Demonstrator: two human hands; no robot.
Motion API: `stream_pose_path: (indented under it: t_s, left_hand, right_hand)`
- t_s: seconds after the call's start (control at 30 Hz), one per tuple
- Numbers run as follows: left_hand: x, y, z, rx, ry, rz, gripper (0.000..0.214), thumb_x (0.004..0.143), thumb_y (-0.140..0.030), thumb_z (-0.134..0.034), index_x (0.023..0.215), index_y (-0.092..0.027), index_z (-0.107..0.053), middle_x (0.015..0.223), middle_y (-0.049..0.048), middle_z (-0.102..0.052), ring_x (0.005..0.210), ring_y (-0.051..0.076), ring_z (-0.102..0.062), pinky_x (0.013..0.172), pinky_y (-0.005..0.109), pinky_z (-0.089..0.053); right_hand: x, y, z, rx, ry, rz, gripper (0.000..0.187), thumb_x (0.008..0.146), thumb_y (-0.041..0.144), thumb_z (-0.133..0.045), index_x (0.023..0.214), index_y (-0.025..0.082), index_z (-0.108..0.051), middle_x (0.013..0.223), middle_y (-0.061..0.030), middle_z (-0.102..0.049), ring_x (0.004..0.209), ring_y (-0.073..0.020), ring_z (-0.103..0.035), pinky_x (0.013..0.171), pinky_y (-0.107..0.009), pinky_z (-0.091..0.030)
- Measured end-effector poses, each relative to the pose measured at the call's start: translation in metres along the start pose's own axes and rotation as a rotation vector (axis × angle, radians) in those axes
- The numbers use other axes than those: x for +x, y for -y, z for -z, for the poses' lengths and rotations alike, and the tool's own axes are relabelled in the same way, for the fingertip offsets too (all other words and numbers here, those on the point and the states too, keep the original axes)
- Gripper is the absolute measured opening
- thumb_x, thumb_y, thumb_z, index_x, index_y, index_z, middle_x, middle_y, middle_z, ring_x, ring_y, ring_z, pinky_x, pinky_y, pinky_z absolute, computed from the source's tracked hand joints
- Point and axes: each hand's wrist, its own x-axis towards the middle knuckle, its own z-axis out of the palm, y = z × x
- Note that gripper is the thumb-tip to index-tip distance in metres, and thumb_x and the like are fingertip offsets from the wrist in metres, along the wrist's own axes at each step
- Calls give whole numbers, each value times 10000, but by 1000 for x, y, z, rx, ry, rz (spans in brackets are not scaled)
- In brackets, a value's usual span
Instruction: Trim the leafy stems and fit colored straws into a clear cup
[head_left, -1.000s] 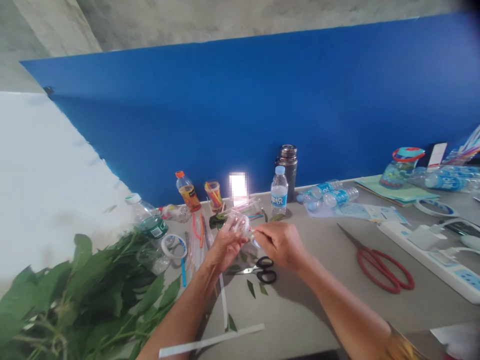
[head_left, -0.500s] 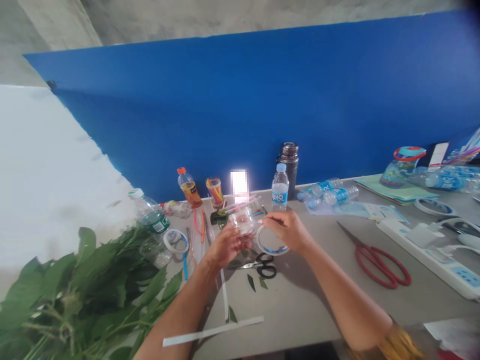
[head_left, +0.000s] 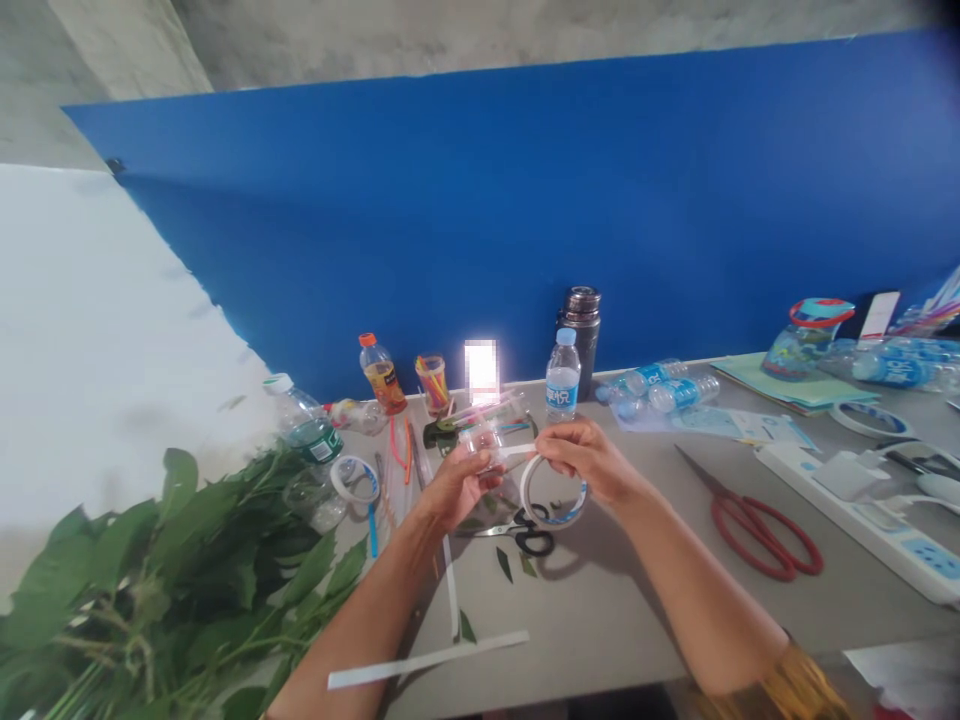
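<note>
Leftmost, filling the lower left of the frame, a heap of leafy green branches (head_left: 112,590) lies on the table (head_left: 637,600). Just right of it a green-labelled bottle (head_left: 306,432) leans, with a spare tape ring (head_left: 341,472) flat beside it. Near the middle of the frame the left hand (head_left: 454,488) is raised above the table, its fingers closed around a clear plastic container (head_left: 484,440). A short white strip of tape runs from the container across to the roll of tape (head_left: 525,490), which hangs from the right hand (head_left: 592,460); that hand's fingers pinch the top of the roll. Both are held over the black scissors (head_left: 529,535) lying on the table. Behind, against the blue wall (head_left: 675,200), stand a water bottle (head_left: 562,385) and a dark flask (head_left: 581,325). Farther right lie red scissors (head_left: 761,525) and, near the right edge, a white power strip (head_left: 862,510).
</note>
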Motion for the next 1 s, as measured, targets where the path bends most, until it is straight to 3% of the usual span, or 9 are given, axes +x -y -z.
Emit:
stream_pose_path:
  t_s: [0.13, 0.23, 0.37, 0.47, 0.6, 0.7, 0.77, 0.87, 1.0]
  left_hand:
    - [4, 1, 6, -23, -11, 55, 490, 680, -447, -933, 1056, -210, -727, 947, 70, -729, 826, 208, -708, 727, 313, -553]
    - [7, 4, 5, 36, -35, 111, 514, 637, -444, -958, 1011, -180, -724, 976, 83, -740, 795, 205, -725, 681, 299, -563]
    - [8, 7, 0, 292, -113, 85, 464, 666, -382, -941, 993, -150, -706, 912, 81, -744, 696, 172, -705, 570, 250, -505]
    - [5, 6, -1, 483, -189, 20, 488, 686, -405, -924, 1053, -173, -701, 826, 36, -732, 600, 147, -652, 494, 234, -420]
    - [3, 4, -2, 577, -245, -40, 547, 683, -443, -920, 1096, -177, -681, 687, -5, -678, 522, 139, -586, 462, 242, -356]
    - [5, 4, -5, 647, -287, -30, 565, 678, -451, -916, 1107, -186, -662, 644, -17, -650, 512, 154, -581, 454, 253, -344]
    - [5, 5, -6, 686, -296, -18, 565, 687, -477, -902, 1116, -203, -657, 658, -23, -654, 521, 150, -580, 459, 254, -356]
    - [5, 7, -6, 708, -299, -9, 565, 713, -537, -872, 1112, -202, -655, 639, -26, -645, 525, 144, -575, 471, 251, -380]
    - [4, 7, -3, 596, -236, -37, 570, 726, -570, -862, 1086, -172, -667, 635, -7, -639, 524, 142, -581, 461, 241, -358]
  right_hand:
    - [2, -1, 13, -205, -57, -45, 299, 863, 395, -638, 669, 171, -681, 533, 41, -485, 544, -108, -435, 553, -255, -339]
    - [7, -11, 26, -356, 11, -191, 263, 857, 356, -618, 725, 165, -741, 513, 39, -512, 519, -112, -439, 542, -258, -326]
    - [15, -36, 33, -549, 156, -330, 368, 859, 333, -618, 526, 178, -619, 508, 17, -550, 512, -114, -449, 548, -266, -329]
    - [21, -49, 33, -708, 174, -422, 360, 875, 359, -635, 569, 170, -646, 599, -19, -649, 579, -137, -547, 593, -266, -371]
    - [7, -40, 49, -955, -54, -377, 214, 796, 377, -742, 896, 188, -756, 894, -57, -759, 752, -183, -640, 655, -267, -390]
    - [-22, -23, 70, -998, -175, -367, 232, 904, 373, -587, 884, 205, -745, 876, -58, -746, 738, -188, -628, 634, -278, -367]
    - [-42, -14, 73, -913, -185, -325, 280, 922, 346, -539, 766, 191, -713, 719, -35, -701, 632, -163, -583, 599, -274, -356]
    - [-55, -11, 46, -884, -177, -220, 300, 959, 343, -527, 759, 193, -693, 682, -14, -684, 628, -160, -586, 594, -265, -367]
    - [-42, -23, -22, -1149, 158, 67, 207, 963, 148, -526, 941, 166, -731, 963, -90, -772, 951, -233, -680, 806, -306, -466]
